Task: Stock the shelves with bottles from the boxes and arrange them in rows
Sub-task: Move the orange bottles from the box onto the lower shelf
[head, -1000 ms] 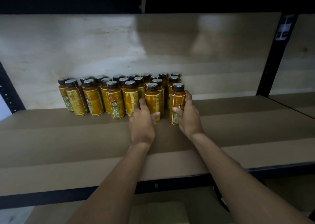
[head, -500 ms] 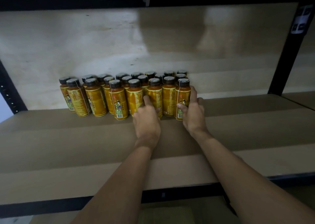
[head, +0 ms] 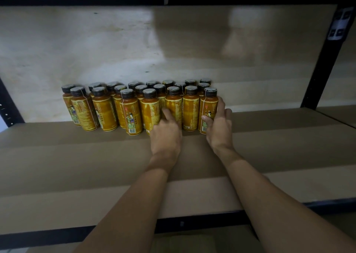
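A block of amber bottles (head: 133,106) with dark caps stands upright, about three rows deep, on the brown shelf (head: 77,166). At the right end of the block's front row the right hand (head: 219,126) has its grip closed round the end bottle (head: 209,106), thumb on the label's front; the left hand (head: 166,137) lays one outstretched digit against the third bottle (head: 174,106) from that end, its other fingers hidden, so I cannot tell how wide that grip is. Behind the block rises a pale back panel (head: 115,46); right of the block, well apart, stands a black upright (head: 319,66).
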